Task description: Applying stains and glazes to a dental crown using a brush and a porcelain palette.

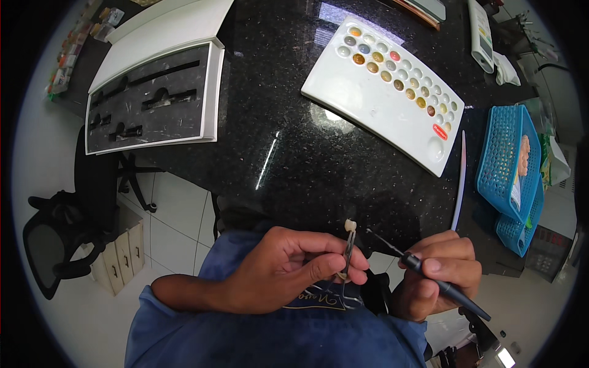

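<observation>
Desk (264, 92), black, glossy and speckled, spreads beneath and around the white palette (368, 101), the landmark for everything else. Nearer the wearer than the palette is a blue shirt (264, 337). To the palette's left, an open white box (212, 104) has its lid folded back and dark foam cut with slots. The palette itself has rows of round wells, many tinted yellow, brown, grey or red. To its right sit blue perforated baskets (491, 162).

On the palette's near side, the left hand (307, 260) and right hand (442, 270) work just apart. The right hand's grip is closed around a slim dark-handled tool (457, 294); the left hand's grip is closed on metal pincers (348, 260). Gold script (325, 301) runs upside down across the shirt, partly hidden. A red oval label (440, 132) with pale lettering marks the palette's right part. Smallest, a cream tooth-shaped piece (350, 226) sits at the pincers' tip, near the tool's point but not touching it.
</observation>
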Demonstrator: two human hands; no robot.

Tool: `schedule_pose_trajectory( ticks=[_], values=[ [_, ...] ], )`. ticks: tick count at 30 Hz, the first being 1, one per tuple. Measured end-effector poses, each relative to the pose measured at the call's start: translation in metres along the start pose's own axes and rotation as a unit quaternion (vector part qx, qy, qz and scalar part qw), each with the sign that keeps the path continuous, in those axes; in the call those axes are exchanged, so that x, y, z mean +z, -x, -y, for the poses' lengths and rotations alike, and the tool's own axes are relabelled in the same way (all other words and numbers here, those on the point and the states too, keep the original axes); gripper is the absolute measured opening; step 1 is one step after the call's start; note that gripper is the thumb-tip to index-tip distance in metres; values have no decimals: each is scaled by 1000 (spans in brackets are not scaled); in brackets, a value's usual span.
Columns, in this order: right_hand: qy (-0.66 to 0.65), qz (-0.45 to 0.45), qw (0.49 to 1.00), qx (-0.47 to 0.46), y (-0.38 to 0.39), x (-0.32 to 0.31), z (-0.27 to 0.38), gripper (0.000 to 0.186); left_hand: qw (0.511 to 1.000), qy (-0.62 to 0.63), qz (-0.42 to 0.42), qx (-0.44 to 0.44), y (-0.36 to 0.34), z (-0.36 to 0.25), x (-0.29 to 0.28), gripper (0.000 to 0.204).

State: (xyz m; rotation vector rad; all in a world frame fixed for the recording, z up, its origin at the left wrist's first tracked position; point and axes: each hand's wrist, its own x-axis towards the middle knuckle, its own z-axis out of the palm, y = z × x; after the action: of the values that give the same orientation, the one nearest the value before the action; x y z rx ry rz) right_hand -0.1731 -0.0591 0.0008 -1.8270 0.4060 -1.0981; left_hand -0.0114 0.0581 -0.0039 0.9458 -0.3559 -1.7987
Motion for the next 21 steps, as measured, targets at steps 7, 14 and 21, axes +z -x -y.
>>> schedule_pose_trajectory(
  ticks=[7, 14, 21],
  values=[
    [33, 19, 999, -21, -1, 0, -3, 17, 999, -8, -17, 28, -2, 5, 0, 18],
    [45, 70, 996, -18, -6, 0, -1, 17, 999, -12, -29, 19, -2, 4, 0, 17],
    [48, 70, 996, -11, -6, 0, -1, 16, 999, 4, -31, 15, -2, 2, 3, 16]
  ],
)
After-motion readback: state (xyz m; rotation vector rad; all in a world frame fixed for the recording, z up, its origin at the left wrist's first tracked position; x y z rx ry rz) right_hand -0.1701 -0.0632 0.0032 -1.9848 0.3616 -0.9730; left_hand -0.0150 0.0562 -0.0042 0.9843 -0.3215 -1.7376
